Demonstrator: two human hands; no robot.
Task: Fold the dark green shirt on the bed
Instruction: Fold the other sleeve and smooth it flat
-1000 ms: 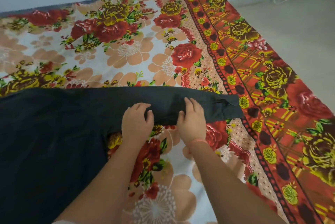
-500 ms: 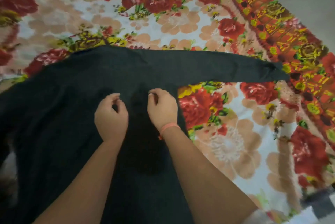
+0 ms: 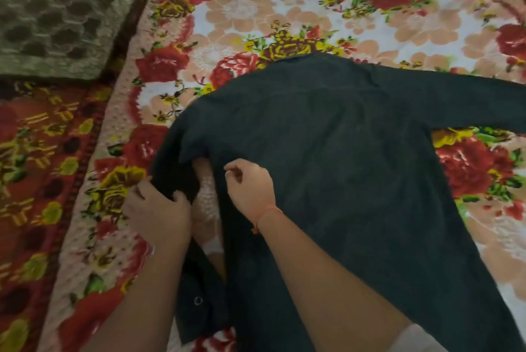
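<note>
Your dark green shirt (image 3: 341, 169) lies spread over the middle and right of the bed (image 3: 256, 18), back side up, on the floral sheet (image 3: 370, 21) of red roses and peach blossoms. One sleeve (image 3: 469, 101) stretches flat toward the right edge of the view. The other sleeve (image 3: 173, 169) is bunched and bent down along the shirt's left side, with a narrow strip of sheet showing between it and the body of the shirt. Your left hand (image 3: 156, 209) is closed around that bunched sleeve, fingers curled over the dark cloth. Your right hand (image 3: 250, 183) sits just beside it on the shirt's left edge, fingers curled in as if pinching the fabric, though the blur keeps you from seeing how much cloth is actually caught. A thin red thread (image 3: 267, 213) circles your right wrist. Near your left forearm, a lower part of the shirt shows a small round snap or button (image 3: 198, 300). At the upper left, a brownish cushion (image 3: 59, 27) with a honeycomb pattern rests on the bed, well apart from the shirt.
</note>
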